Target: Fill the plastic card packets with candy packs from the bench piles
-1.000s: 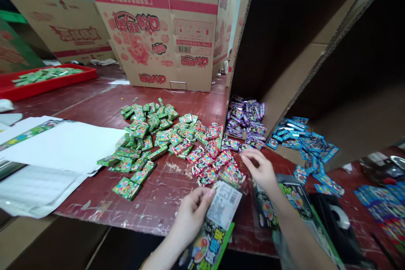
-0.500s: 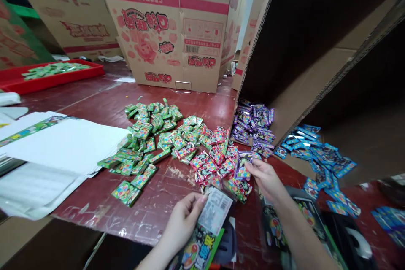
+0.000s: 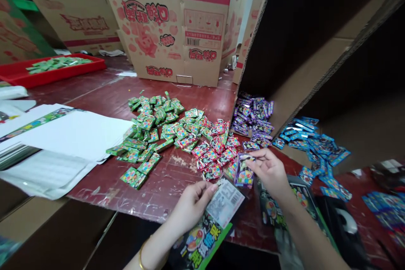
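Green bag (image 3: pixel 202 240) cut off below; blue packets (image 3: pixel 389 215) blurred at right edge.

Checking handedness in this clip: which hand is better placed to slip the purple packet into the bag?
Right, probably. The right hand already pinches the purple packet just above the bag, whose mouth the left hand holds.

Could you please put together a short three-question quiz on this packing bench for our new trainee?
1. True or false: the right hand holds a purple packet.
2. What does the left hand grip? A) the clear bag with the printed header B) the red tray C) the white sheets
3. Which colour are the packets spilling from the farthest right box?

Key: 1 true; 2 A; 3 blue.
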A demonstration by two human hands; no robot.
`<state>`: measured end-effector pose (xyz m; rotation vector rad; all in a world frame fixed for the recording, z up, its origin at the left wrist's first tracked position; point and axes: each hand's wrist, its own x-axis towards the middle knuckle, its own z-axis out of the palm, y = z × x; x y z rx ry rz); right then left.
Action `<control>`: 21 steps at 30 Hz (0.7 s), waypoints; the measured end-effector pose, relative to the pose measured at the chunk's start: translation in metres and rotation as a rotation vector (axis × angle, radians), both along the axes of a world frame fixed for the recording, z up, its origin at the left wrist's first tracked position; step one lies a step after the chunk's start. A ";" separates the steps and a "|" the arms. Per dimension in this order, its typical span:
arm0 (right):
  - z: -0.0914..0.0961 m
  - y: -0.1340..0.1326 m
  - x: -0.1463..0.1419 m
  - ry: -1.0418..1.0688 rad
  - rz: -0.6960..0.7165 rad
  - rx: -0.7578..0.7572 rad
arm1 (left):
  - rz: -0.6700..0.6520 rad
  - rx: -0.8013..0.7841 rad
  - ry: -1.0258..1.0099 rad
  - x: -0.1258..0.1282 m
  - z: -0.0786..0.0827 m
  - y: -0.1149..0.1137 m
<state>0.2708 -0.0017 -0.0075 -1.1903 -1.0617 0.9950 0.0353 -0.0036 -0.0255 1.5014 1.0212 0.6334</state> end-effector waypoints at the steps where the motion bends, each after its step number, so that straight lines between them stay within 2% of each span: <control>1: 0.002 -0.002 -0.002 -0.045 0.050 -0.017 | -0.002 0.019 0.006 0.001 0.002 -0.001; 5: 0.007 -0.012 -0.007 -0.243 0.253 -0.112 | -0.032 0.078 0.065 0.006 0.003 -0.007; 8: 0.012 -0.016 -0.004 -0.425 0.293 -0.110 | -0.029 0.101 0.099 0.009 -0.001 -0.010; 12: 0.022 -0.017 0.006 -0.604 0.324 -0.032 | -0.045 0.098 0.084 0.013 -0.003 -0.011; 16: 0.030 -0.019 0.011 -0.644 0.367 -0.012 | -0.100 0.115 0.112 0.016 -0.001 -0.011; 19: 0.024 -0.020 0.007 -0.610 0.457 -0.029 | -0.123 0.146 0.134 0.017 0.000 -0.012; 21: 0.014 -0.021 0.003 -0.517 0.341 -0.021 | -0.089 0.137 0.105 0.017 0.001 -0.012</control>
